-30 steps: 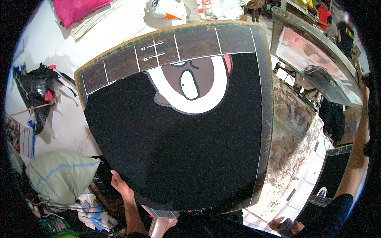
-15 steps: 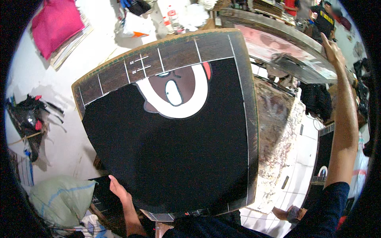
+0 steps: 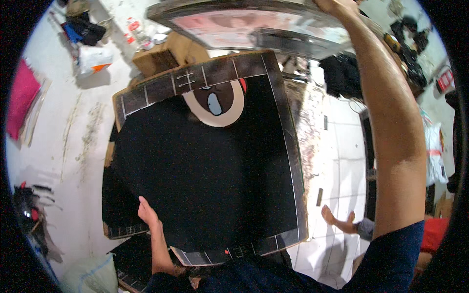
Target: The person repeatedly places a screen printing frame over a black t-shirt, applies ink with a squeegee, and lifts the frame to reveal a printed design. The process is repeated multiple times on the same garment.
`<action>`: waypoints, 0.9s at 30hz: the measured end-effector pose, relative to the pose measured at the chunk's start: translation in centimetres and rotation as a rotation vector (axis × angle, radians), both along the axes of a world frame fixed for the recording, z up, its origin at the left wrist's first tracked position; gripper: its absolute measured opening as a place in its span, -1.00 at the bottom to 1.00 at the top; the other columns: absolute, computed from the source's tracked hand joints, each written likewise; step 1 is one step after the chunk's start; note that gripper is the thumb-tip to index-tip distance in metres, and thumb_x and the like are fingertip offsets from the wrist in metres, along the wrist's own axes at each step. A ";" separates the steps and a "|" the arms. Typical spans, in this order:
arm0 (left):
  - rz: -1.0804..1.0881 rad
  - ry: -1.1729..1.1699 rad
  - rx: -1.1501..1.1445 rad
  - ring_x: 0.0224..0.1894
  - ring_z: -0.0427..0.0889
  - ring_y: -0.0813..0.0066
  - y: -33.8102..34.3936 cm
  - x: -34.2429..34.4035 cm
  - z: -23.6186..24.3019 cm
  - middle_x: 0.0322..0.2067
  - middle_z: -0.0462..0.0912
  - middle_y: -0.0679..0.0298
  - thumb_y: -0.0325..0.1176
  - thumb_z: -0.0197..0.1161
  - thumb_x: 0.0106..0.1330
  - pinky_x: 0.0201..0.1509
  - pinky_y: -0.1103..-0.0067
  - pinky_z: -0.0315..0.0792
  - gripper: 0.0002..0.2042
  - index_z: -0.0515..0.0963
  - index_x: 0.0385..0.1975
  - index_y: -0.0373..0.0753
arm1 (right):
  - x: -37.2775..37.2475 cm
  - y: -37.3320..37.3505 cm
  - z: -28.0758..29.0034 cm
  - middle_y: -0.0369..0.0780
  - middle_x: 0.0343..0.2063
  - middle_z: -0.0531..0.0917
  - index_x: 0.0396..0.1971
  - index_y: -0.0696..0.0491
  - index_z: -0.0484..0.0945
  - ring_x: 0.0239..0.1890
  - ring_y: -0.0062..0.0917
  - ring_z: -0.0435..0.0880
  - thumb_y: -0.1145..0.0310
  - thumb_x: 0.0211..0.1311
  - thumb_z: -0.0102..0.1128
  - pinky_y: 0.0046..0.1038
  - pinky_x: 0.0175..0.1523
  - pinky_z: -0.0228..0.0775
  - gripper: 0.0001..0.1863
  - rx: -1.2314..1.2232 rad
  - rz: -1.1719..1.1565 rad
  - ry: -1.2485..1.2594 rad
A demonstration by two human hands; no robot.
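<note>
In front of me lies a dark board (image 3: 294, 178) marked with white lines, covered by black fabric (image 3: 210, 171). Near its far edge the fabric bears a printed cartoon face (image 3: 215, 105) with a pale ring and a red patch. My left hand (image 3: 148, 213) rests against the fabric's left edge; one digit points up, and the other fingers are hidden. Beyond the board, a screen-printing frame (image 3: 161, 12) with a pinkish, stained mesh is raised. My right hand (image 3: 337, 6) is closed on its right part, partly cut off by the upper rim of the view.
More dark marked boards (image 3: 117, 229) lie under and left of this one. A brown cardboard box (image 3: 156, 61) and plastic bottles (image 3: 139, 34) stand far left. A bundle of black cloth (image 3: 342, 75) hangs at right. Another person's feet (image 3: 337, 217) are on the tiled floor.
My right hand, earlier stretched out at the far right, is now on the frame at the top. The frame appears nearer and further left. My view has shifted; the left hand stays by the fabric's edge.
</note>
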State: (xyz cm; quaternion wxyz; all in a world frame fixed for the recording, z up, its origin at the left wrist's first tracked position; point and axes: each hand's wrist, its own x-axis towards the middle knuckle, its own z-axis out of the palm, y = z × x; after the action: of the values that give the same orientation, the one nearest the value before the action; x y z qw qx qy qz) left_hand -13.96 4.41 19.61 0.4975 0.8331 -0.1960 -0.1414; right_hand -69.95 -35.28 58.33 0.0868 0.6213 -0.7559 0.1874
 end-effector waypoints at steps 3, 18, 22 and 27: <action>-0.175 -0.106 0.072 -0.51 0.25 0.59 -5.7 -4.2 -3.1 -0.61 0.38 0.42 0.01 0.02 0.62 -0.42 0.45 0.19 -0.44 0.46 -0.56 -0.34 | 0.7 1.0 0.0 0.00 0.13 0.67 0.12 0.05 0.65 0.19 -0.11 0.65 -0.44 0.39 -0.38 -0.12 0.26 0.43 -0.10 -0.070 0.000 -0.012; -0.513 -0.495 0.015 -0.12 0.65 -0.17 -15.5 -5.3 -14.9 -0.16 0.71 -0.16 -0.12 0.14 0.50 0.02 0.13 0.47 -0.61 0.67 -0.15 -0.40 | 0.4 -0.7 -1.0 0.07 0.13 0.65 0.08 0.21 0.65 0.21 -0.08 0.61 -0.40 0.41 -0.28 -0.15 0.32 0.37 -0.09 -0.194 -0.008 0.073; -0.411 -0.319 0.521 -0.11 0.69 -0.10 -8.2 5.5 -22.3 -0.17 0.73 -0.12 -0.20 0.16 0.47 0.06 0.21 0.51 -0.65 0.67 -0.12 -0.42 | -0.2 -1.5 -0.5 0.12 0.09 0.65 -0.03 0.19 0.69 0.06 -0.07 0.69 -0.38 0.41 -0.23 -0.12 0.19 0.44 -0.13 -0.141 0.125 0.141; -0.863 0.243 0.781 -0.19 0.72 -0.04 2.3 4.2 -30.9 -0.24 0.75 -0.05 -0.14 0.19 0.43 -0.03 0.22 0.55 -0.64 0.67 -0.20 -0.39 | -2.2 -3.3 2.1 0.01 -0.07 0.74 -0.05 0.18 0.72 -0.11 -0.27 0.70 -0.40 0.37 -0.04 -0.25 0.07 0.47 -0.17 0.228 0.019 -0.368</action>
State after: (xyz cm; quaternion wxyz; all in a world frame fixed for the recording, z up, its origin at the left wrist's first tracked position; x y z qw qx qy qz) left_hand -9.76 6.69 -11.29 0.0704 0.7772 -0.3923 -0.4869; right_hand -72.16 -38.57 60.44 -0.1251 0.5896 -0.7694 0.2117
